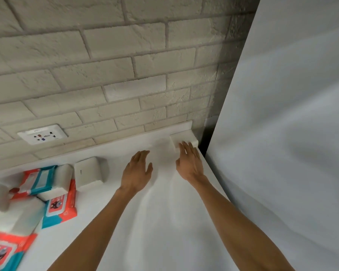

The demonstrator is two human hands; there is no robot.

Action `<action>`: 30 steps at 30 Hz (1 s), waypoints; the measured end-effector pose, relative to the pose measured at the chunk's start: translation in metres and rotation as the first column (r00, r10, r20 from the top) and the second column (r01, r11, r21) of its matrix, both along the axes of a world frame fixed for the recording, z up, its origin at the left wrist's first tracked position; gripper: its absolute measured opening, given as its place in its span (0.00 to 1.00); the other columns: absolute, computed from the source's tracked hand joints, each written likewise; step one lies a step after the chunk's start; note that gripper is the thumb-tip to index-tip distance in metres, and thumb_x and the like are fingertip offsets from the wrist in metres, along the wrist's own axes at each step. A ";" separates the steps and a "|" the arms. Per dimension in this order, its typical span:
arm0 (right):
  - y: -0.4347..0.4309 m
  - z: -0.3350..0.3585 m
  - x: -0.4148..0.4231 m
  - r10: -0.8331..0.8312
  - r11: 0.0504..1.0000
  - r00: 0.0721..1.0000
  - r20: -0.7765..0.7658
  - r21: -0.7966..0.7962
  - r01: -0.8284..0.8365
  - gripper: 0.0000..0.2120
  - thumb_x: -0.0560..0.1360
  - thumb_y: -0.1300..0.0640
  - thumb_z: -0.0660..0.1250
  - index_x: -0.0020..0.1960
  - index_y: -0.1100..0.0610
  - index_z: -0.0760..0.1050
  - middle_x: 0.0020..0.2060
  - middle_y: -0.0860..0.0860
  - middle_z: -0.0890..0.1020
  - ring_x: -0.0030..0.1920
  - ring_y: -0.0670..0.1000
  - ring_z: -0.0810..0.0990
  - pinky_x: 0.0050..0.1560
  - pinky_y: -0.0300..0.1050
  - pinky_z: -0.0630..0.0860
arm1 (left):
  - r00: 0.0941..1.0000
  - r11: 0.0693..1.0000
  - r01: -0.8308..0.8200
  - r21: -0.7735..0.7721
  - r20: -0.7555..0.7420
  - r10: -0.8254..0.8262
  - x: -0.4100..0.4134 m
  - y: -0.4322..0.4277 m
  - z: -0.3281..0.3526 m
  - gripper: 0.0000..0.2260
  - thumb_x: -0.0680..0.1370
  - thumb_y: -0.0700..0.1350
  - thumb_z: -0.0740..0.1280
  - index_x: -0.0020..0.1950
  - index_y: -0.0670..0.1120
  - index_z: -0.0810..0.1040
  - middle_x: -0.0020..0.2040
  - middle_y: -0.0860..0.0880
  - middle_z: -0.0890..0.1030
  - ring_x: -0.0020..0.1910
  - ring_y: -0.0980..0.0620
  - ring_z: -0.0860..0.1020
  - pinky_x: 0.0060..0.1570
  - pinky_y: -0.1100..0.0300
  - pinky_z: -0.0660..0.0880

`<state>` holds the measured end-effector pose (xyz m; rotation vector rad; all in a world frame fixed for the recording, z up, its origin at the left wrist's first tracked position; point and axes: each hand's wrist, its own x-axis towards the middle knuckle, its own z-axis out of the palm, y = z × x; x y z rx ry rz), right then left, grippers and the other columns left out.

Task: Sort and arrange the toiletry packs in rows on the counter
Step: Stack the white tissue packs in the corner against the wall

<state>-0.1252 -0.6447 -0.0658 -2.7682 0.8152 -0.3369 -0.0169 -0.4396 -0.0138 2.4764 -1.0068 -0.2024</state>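
Head view: two hands over white surface. Right hand: fingers straight, slightly apart, tips touching one white tissue pack in far right corner. Left hand: fingers relaxed, apart, holding nothing. Left side: three red-teal wipe packs, four more white packs, partly blurred.

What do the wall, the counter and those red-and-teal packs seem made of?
Wall: brick or brick-look tile, painted matte off-white; rough faces, recessed joints. Counter: smooth white, perhaps stone or laminate; unclear. Red-and-teal packs: probably soft plastic film, printed, slightly shiny.
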 end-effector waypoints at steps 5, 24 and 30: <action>0.075 -0.005 0.002 0.033 0.995 0.993 0.117 0.092 -0.044 0.25 0.78 0.58 0.68 0.75 0.59 0.73 0.70 0.58 0.79 0.71 0.61 0.77 0.74 0.57 0.73 | 0.974 0.973 -0.225 -0.055 -0.038 0.223 0.016 0.080 -0.005 0.21 0.83 0.50 0.64 0.76 0.50 0.70 0.74 0.46 0.73 0.74 0.44 0.70 0.66 0.43 0.75; 0.280 -0.051 -0.049 -0.014 0.993 0.985 -0.174 0.109 0.033 0.31 0.85 0.37 0.46 0.86 0.43 0.47 0.86 0.54 0.43 0.85 0.57 0.38 0.83 0.64 0.41 | 0.997 0.926 -0.069 0.372 0.001 0.074 0.110 0.178 -0.048 0.27 0.84 0.60 0.59 0.82 0.62 0.54 0.83 0.38 0.41 0.81 0.30 0.46 0.79 0.34 0.52; 0.282 -0.046 -0.051 -0.026 0.990 0.986 -0.168 0.132 0.048 0.31 0.85 0.35 0.45 0.86 0.39 0.44 0.86 0.49 0.42 0.85 0.53 0.37 0.84 0.61 0.40 | 1.000 0.916 0.012 0.402 -0.025 -0.002 0.116 0.180 -0.051 0.23 0.82 0.61 0.62 0.76 0.63 0.61 0.83 0.42 0.40 0.81 0.30 0.39 0.77 0.32 0.51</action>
